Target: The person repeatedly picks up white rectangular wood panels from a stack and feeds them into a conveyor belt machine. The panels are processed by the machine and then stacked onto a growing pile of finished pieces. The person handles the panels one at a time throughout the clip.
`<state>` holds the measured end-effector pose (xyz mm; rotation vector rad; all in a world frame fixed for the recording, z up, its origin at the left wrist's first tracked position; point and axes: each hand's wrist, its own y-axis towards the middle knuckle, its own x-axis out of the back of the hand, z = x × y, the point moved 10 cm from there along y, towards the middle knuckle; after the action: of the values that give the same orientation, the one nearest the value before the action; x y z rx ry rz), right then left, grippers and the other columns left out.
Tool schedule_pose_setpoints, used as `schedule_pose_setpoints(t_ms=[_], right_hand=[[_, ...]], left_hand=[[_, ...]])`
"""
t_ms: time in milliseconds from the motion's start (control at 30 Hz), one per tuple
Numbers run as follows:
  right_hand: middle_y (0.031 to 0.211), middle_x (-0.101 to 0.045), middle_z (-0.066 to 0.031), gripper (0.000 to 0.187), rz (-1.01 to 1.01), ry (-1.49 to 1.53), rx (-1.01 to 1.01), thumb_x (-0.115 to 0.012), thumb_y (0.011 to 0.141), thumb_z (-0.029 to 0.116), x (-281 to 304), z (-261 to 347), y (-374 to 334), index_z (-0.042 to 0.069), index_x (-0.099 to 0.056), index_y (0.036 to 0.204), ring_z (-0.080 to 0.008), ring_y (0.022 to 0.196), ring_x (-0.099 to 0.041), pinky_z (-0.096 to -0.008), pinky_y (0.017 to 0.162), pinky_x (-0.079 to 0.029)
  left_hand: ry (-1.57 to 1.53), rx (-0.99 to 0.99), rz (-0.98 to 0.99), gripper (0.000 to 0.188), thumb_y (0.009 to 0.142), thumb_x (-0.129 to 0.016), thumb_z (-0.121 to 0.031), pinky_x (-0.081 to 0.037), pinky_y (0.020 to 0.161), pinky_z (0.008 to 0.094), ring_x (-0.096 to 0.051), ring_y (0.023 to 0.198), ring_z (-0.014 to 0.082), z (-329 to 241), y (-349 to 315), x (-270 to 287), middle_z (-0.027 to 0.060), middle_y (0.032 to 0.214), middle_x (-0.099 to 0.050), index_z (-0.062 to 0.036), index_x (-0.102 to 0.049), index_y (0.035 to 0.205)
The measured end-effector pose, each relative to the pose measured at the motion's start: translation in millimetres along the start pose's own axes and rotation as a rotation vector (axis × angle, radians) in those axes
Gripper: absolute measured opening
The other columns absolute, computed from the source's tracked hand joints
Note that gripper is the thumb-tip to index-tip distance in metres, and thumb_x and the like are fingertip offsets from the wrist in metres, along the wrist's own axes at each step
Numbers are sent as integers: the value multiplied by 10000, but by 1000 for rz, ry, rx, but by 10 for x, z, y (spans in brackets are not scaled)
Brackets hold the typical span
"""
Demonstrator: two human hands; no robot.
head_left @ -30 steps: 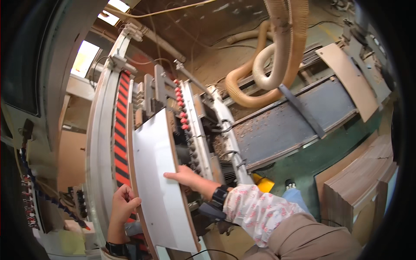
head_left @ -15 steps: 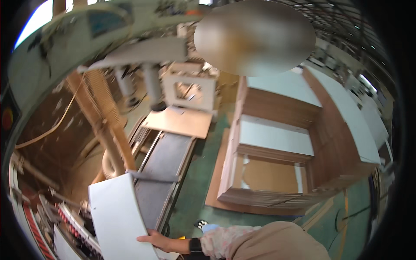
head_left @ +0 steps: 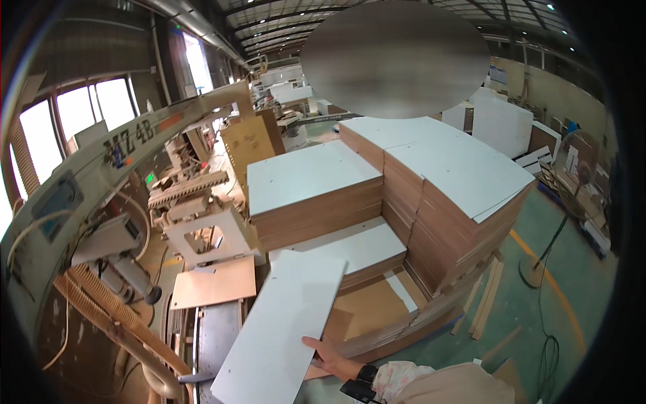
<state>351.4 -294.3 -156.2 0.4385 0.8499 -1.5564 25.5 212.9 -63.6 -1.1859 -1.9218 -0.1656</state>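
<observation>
Overall, we observe tall stacks (head_left: 457,168) and, beside them, a low stack (head_left: 370,246), partly hidden behind the nearer white panel (head_left: 282,316). Our right hand (head_left: 330,357) grips the panel's right edge, thumb on top.

Panel (head_left: 282,323) before stacks (head_left: 451,236); hoses (head_left: 145,330) left, planks (head_left: 487,299) (on floor (head_left: 572,256)) right.

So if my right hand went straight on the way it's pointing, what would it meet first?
The white panel your right hand holds; past that, perhaps the tan board, though depth is unclear.
</observation>
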Motion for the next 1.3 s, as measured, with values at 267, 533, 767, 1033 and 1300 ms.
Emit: schedule_pose_setpoints(t_ms=[267, 533, 767, 1033, 1300], right_hand=[[1133, -503, -145, 458, -328, 231, 185, -621, 739, -7, 1174, 712, 804, -69, -415, 1143, -241, 1028, -489, -335, 830, -432], [1017, -571, -98, 491, -138, 106, -154, -578, 796, 368, 1271, 865, 1457, -14, -515, 1097, -234, 830, -561, -293, 623, -457], [751, -622, -89, 632, 241, -98, -557, -454, 779, 621, 1651, 1005, 1843, 21, -623, 882, -202, 501, -536, -342, 466, -466], [909, -613, -151, 597, 90, -190, -120, -459, 835, 519, 1504, 1996, 1451, -48, -540, 1001, -239, 755, -626, -337, 636, -531], [684, -486, -50, 495, 183, -527, -741, -412, 878, 480, 921, 880, 1436, -3, -513, 910, -145, 585, -446, -241, 506, -377]], left_hand=[[-942, 282, 867, 633, 872, -447, -449, -481, 771, 380, -503, 1040, 315, -2899, 892, -3699, 193, 1194, -426, -13, -266, 1293], [79, -560, 580, 235, 899, -435, -199, -436, 588, 280, -503, 790, 172, -3769, 2153, -4329, 82, 904, -528, 7, -473, 1006], [-426, -184, 502, 234, 860, -472, -231, -401, 460, 328, -450, 532, 184, -4570, 2730, -4996, 54, 636, -483, -1, -519, 854], [409, -1053, 209, 476, 710, -638, -464, -490, 589, 396, -625, 660, 282, -4772, 2826, -5562, 139, 808, -641, -23, -600, 884], [-577, -393, 367, 515, 789, -545, -181, -488, 516, 339, -582, 568, 262, -4838, 2220, -4481, 185, 813, -569, 73, -352, 1192]])
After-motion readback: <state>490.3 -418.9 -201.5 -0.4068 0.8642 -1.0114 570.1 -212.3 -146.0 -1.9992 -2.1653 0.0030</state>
